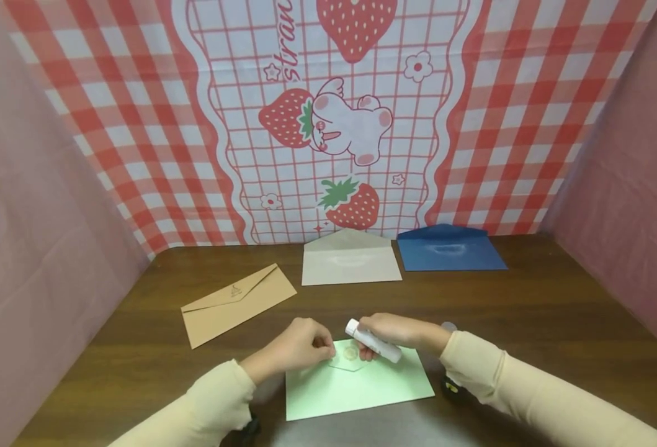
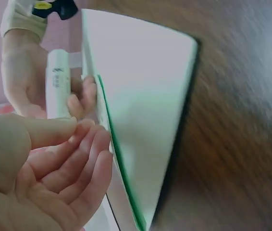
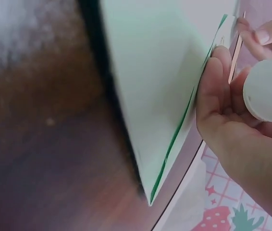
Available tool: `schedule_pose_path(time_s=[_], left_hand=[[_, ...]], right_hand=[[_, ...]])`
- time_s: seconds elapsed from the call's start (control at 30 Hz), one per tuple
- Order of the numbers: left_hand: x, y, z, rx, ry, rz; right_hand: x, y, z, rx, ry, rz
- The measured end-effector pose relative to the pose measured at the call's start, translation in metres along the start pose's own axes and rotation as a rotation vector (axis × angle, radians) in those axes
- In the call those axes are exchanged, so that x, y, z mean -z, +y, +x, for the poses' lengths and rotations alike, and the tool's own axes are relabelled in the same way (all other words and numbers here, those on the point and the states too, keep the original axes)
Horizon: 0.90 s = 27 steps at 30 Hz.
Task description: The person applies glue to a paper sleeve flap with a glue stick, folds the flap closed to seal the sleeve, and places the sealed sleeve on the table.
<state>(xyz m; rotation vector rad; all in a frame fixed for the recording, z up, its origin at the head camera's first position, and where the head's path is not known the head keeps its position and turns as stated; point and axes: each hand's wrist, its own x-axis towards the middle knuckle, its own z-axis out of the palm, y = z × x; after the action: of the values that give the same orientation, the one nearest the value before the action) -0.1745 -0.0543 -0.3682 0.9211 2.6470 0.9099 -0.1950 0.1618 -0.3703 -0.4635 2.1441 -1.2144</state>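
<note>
A light green envelope lies in front of me, its pointed flap folded down and bearing a small round emblem. My right hand grips a white glue stick, held slantwise over the envelope. Some right fingertips rest on the flap in the right wrist view. My left hand is at the left part of the flap, fingers loosely bent and thumb against the index finger. In the left wrist view the left fingertips are right at the flap's edge, and the glue stick stands just beyond.
A tan envelope with its flap down lies at the left. At the back, a white envelope and a blue envelope lie with flaps up, before a strawberry-print cloth. They rest on a dark wooden table.
</note>
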Motion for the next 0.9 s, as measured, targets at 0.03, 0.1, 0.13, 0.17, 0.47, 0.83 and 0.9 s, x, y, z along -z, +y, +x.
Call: schedule_pose_path(time_s=[0.03,0.1,0.13,0.17,0.47,0.83,0.9], left_hand=[[0.0,-0.001,0.001,0.012,-0.004,-0.004],[-0.001,-0.004,0.002,0.024,-0.016,-0.009],[-0.002,-0.006,0.002,0.026,-0.028,-0.017],[-0.003,-0.008,0.003,0.026,-0.038,-0.025],[-0.001,-0.016,0.002,0.079,-0.072,-0.064],[-0.004,-0.018,-0.001,0.06,-0.048,-0.066],[-0.004,-0.016,-0.001,0.039,-0.04,-0.063]], right_hand=[[0.0,0.0,0.0,0.007,-0.004,0.001],[0.001,0.001,0.0,0.021,-0.02,0.012],[0.001,0.001,0.0,0.028,-0.029,0.016],[0.001,0.001,0.0,0.032,-0.036,0.019],[0.001,-0.009,0.004,-0.012,-0.084,0.073],[-0.013,-0.02,0.007,-0.098,-0.099,0.07],[-0.013,-0.021,0.006,-0.111,-0.085,0.059]])
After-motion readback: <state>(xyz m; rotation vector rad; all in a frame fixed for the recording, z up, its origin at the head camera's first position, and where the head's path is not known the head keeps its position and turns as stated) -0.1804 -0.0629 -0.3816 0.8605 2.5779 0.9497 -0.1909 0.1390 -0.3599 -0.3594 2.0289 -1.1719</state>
